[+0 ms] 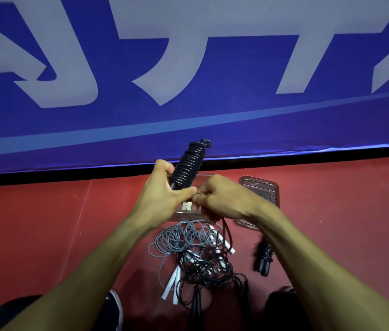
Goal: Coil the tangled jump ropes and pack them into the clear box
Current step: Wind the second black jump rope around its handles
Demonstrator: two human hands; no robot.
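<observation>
Left hand (162, 194) grips coiled black rope (188, 163); right hand (222, 199) pinches its loose end, above tangled ropes (193, 249).

A black rope (190, 163) sits wound tightly round its handles, held tilted above the clear box (187, 211); grey and black ropes (196, 249) lie tangled on the red floor.

We see a dim, evenly lit scene with saturated colour; our wide lens bends the banner (188, 68) edge into a curve, dark shadows pool along the bottom, and detail stays slightly soft.
</observation>
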